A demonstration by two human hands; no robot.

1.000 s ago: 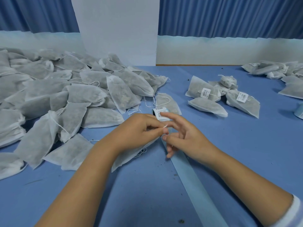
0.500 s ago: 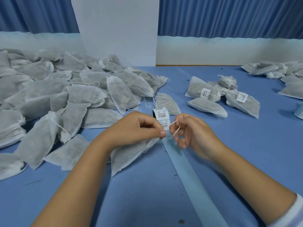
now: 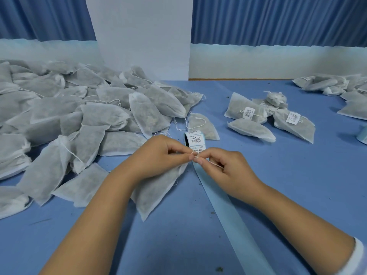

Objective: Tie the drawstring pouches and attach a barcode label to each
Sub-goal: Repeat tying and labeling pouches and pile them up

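A filled white fabric pouch (image 3: 156,191) lies on the blue table under my left hand (image 3: 158,155). Both hands pinch its thin white drawstring (image 3: 195,154) at the pouch's mouth; my right hand (image 3: 226,167) keeps a strand running back through its curled fingers. Just behind my fingertips stands a roll of barcode labels (image 3: 195,139), its pale blue backing strip (image 3: 228,221) trailing toward me. A large heap of unlabelled pouches (image 3: 69,120) covers the left of the table. A small group of labelled pouches (image 3: 268,118) lies at the right.
More pouches (image 3: 337,86) are piled at the far right, and part of a second label roll (image 3: 362,134) shows at the right edge. A white pillar (image 3: 143,36) and blue curtains stand behind the table. Bare blue tabletop (image 3: 178,245) lies in front of me.
My right hand's fingers were spread, then curled round the drawstring. Both hands have drawn together, fingertip to fingertip, and the pouch has shifted slightly toward me.
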